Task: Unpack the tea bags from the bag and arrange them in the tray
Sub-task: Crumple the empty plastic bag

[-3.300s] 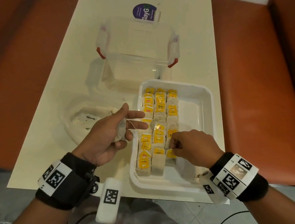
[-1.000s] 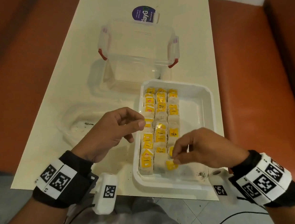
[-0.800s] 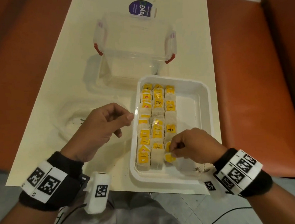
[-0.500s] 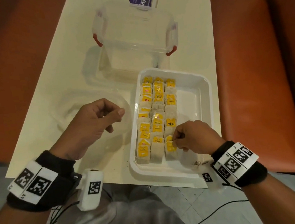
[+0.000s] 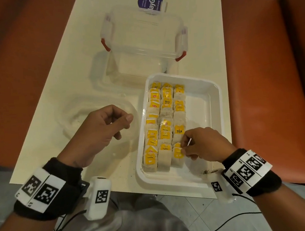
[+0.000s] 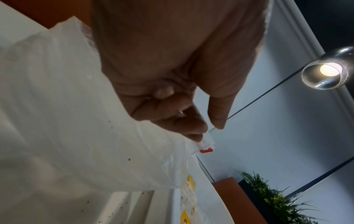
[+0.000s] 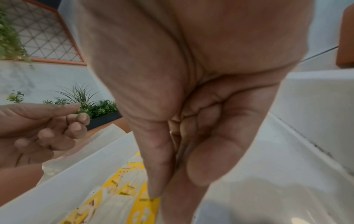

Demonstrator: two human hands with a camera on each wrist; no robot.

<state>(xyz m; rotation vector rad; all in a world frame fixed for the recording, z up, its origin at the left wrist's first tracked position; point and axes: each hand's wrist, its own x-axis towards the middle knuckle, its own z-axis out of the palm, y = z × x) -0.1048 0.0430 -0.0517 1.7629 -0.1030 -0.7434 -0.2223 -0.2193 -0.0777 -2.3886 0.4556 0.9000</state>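
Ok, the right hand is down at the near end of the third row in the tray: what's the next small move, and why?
Probably let go and lift the right hand clear. Its fingertips pinch the yellow tag of the nearest tea bag, which already sits in line at the row's near end in the white tray. The left hand hangs loosely curled and holds nothing over the clear plastic bag, so it could reach in for the next one.

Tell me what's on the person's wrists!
Each wrist wears a black band with white tags printed in black square codes. A small white box with its own code hangs off each, and thin black cables trail down.
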